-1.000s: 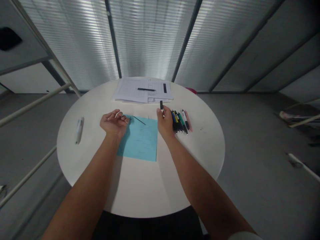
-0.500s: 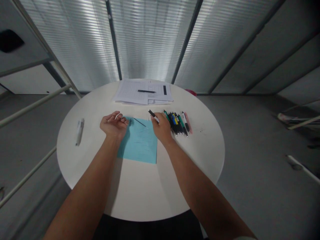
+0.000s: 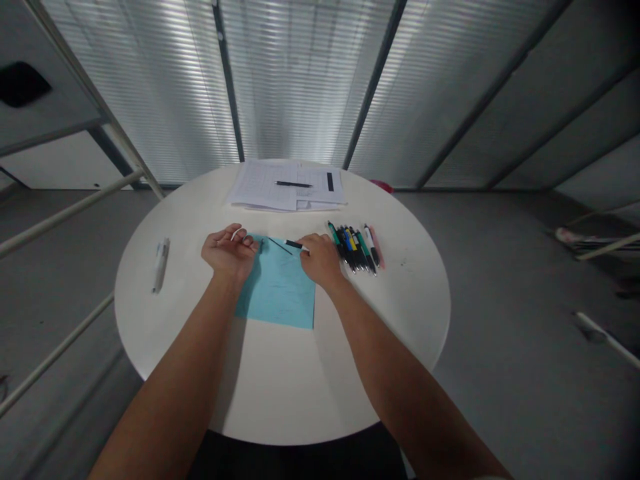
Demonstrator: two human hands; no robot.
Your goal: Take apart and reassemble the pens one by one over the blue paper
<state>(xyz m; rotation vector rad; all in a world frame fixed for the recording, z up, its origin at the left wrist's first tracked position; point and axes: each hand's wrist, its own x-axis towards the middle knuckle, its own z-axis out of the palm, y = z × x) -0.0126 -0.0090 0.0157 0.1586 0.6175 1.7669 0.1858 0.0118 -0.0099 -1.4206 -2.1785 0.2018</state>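
Just then the right hand was closed around a pen barrel, its black end poking out left of the fingertips toward the left hand. That hand's fingers were curled shut, pinching what seemed to be a small white piece. Between the two sets of fingertips a thin black refill lay on a blue sheet. Just right of the right knuckles sat a row of pens; well left of the left fingers lay a white pen. Beyond the fingers rested a stack of papers on the round white table.
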